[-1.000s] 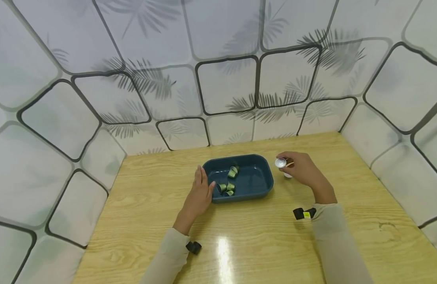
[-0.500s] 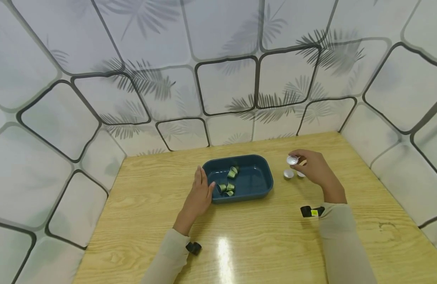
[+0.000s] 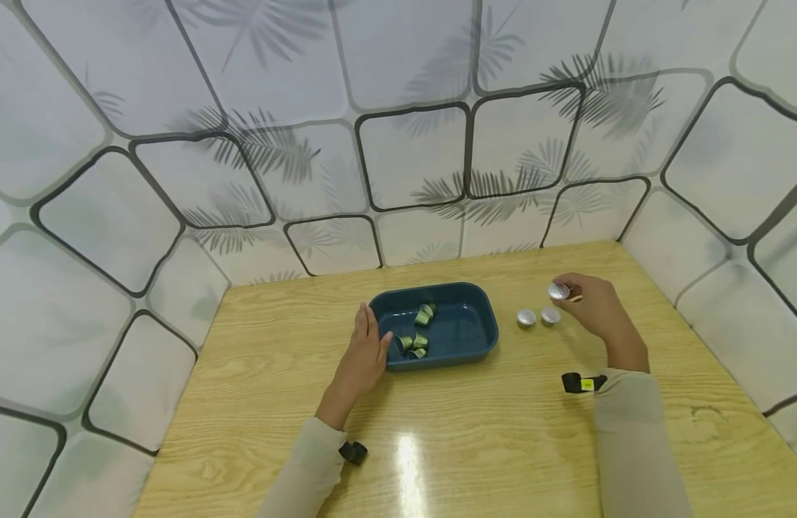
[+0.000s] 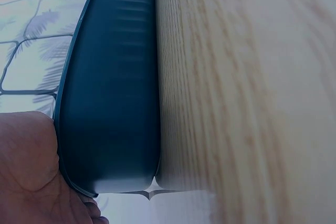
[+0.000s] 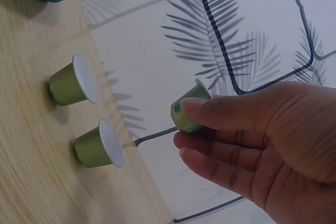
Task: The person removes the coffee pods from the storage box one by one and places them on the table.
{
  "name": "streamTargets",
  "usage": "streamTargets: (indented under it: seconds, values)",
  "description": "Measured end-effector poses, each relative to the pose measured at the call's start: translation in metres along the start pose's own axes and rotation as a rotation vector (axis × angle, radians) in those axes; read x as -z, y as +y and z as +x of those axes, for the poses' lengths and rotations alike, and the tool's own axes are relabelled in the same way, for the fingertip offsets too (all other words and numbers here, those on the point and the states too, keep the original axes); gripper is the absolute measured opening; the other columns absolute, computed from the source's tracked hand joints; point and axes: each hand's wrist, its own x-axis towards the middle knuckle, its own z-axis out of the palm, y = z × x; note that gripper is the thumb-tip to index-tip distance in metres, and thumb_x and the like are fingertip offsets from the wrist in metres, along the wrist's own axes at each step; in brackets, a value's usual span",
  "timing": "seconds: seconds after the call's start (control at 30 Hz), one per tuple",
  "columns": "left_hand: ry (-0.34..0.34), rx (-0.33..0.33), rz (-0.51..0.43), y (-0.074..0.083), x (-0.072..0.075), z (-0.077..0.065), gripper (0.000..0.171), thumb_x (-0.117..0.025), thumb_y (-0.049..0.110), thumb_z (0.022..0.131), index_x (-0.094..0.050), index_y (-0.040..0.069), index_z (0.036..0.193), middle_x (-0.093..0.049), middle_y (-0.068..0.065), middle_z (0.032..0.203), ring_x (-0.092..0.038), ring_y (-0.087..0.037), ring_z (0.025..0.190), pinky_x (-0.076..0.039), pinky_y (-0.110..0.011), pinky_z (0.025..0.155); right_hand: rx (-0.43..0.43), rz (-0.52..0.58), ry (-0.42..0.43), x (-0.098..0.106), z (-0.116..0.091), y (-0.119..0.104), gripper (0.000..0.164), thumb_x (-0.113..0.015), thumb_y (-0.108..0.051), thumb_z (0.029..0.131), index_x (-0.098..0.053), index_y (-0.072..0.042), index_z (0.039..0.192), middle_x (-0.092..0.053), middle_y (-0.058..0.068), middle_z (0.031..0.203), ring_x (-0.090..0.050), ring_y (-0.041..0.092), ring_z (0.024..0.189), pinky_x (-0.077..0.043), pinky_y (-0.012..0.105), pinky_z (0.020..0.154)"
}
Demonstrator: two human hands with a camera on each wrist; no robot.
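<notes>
My right hand pinches a green coffee capsule with a silver lid between thumb and fingers, held above the table. Just left of it in the head view, two capsules stand lid up on the wood: one capsule nearer the tray and another capsule beside it. My left hand rests against the left end of the dark blue tray, its fingers straight along the side and the thumb at the rim. Inside the tray several green capsules lie tipped over toward its left half.
The wooden table runs back to a patterned wall with leaf prints. Side panels of the same pattern close in the table left and right.
My right hand has moved right, carrying the capsule, away from the tray. The two standing capsules, partly hidden before, now show fully. My left hand and the tray have not moved.
</notes>
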Motion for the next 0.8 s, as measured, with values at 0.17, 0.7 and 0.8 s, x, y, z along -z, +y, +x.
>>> streamTargets:
  seconds: [0.17,0.7,0.8]
  values:
    - [-0.002,0.001,-0.011,0.001,0.0,0.0,0.072,-0.031,0.038,0.113,-0.002,-0.009,0.158,0.007,-0.025,0.167,-0.002,-0.039,0.155,-0.023,-0.053,0.12,-0.031,-0.011,-0.02,0.001,0.0,0.01,0.039,-0.067,-0.003,0.097,-0.058,0.01,0.133,-0.065,0.03,0.119,-0.063,0.046,0.107,-0.05,0.06,0.089]
    - [-0.01,0.014,0.002,-0.001,-0.001,0.001,0.072,-0.03,0.04,0.113,-0.001,-0.007,0.159,0.006,-0.025,0.167,-0.001,-0.037,0.155,-0.022,-0.052,0.121,-0.123,-0.043,-0.044,0.002,-0.002,0.028,0.039,-0.067,-0.006,0.096,-0.057,0.013,0.129,-0.06,0.035,0.117,-0.059,0.05,0.103,-0.052,0.057,0.079]
    - [-0.012,0.011,0.0,0.0,-0.001,0.0,0.072,-0.03,0.039,0.113,-0.001,-0.007,0.159,0.007,-0.025,0.167,0.0,-0.037,0.155,-0.022,-0.052,0.121,-0.14,-0.047,-0.052,0.0,-0.003,0.034,0.039,-0.067,-0.006,0.096,-0.057,0.015,0.127,-0.06,0.036,0.116,-0.059,0.051,0.104,-0.052,0.057,0.08]
